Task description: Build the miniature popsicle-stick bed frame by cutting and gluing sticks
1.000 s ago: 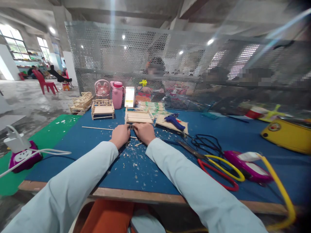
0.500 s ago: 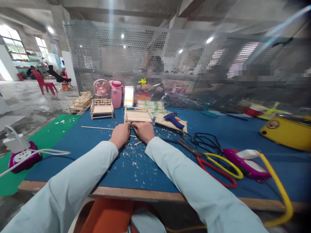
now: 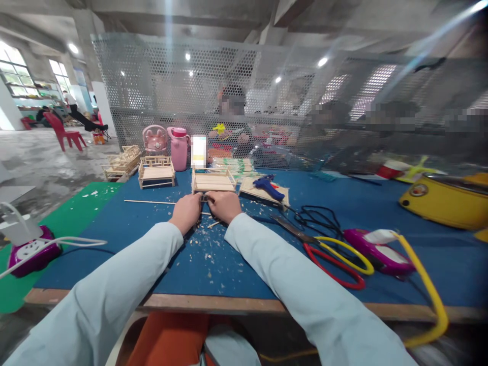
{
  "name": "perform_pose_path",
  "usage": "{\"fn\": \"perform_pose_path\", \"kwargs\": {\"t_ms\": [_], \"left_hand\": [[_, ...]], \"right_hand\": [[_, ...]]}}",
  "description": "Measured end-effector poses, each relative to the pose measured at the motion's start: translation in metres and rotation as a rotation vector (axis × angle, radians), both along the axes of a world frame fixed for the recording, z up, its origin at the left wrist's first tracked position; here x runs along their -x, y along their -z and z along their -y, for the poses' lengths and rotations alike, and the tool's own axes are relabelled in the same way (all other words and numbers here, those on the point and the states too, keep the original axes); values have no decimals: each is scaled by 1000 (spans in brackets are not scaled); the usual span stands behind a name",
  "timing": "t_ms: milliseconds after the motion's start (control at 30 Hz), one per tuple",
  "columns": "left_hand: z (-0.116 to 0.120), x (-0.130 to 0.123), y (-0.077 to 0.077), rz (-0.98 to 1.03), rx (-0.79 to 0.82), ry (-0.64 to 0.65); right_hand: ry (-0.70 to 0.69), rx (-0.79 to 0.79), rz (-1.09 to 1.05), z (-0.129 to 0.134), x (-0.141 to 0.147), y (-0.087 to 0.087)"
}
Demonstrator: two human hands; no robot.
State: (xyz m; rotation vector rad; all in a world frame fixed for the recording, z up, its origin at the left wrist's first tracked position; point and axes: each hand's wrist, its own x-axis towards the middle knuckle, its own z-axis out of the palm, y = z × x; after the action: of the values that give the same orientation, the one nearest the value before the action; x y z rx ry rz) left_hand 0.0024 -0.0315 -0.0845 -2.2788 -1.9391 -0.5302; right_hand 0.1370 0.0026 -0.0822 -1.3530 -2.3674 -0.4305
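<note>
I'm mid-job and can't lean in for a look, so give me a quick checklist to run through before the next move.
1. Both hands visible: ok; the left hand and right hand are close together, in front of the small wooden frame.
2. Grip secure: cannot tell; the hands hide most of what is between them.
3. Scissors away from the hands: ok; they lie to the right.
4. Glue gun set down: ok; it lies on the pale board.
5. Glue gun heated: cannot tell.
6. Tabletop free of scraps: not ok; scraps lie between the forearms.
</note>
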Motion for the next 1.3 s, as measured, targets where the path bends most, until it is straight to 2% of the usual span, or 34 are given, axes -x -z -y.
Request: {"fn": "perform_pose_path", "kwargs": {"t_ms": [133, 267, 367, 800, 1000, 1100, 1200, 1300], "left_hand": [[1, 0, 0, -16, 9, 2], [-2, 0, 3, -18, -4, 1], [-4, 1, 5, -20, -23, 11], [-3, 1, 5, -18, -43, 20], [4, 5, -6, 49, -4, -20], [5, 17, -16, 147, -36, -125], [1, 33, -20, 238, -84, -242], [-5, 46, -18, 271, -86, -269]], "right_hand": [[-13, -64, -216, -1, -9, -5], [51, -124, -448, -4, -18, -12], [79, -130, -543, -5, -21, -15], [71, -116, -566, -2, -17, -12], [31, -145, -630, -5, -18, -11], [13, -240, -722, -6, -25, -22], [46, -391, -833, -4, -45, -45], [233, -466, -886, -3, -79, -67]]}}
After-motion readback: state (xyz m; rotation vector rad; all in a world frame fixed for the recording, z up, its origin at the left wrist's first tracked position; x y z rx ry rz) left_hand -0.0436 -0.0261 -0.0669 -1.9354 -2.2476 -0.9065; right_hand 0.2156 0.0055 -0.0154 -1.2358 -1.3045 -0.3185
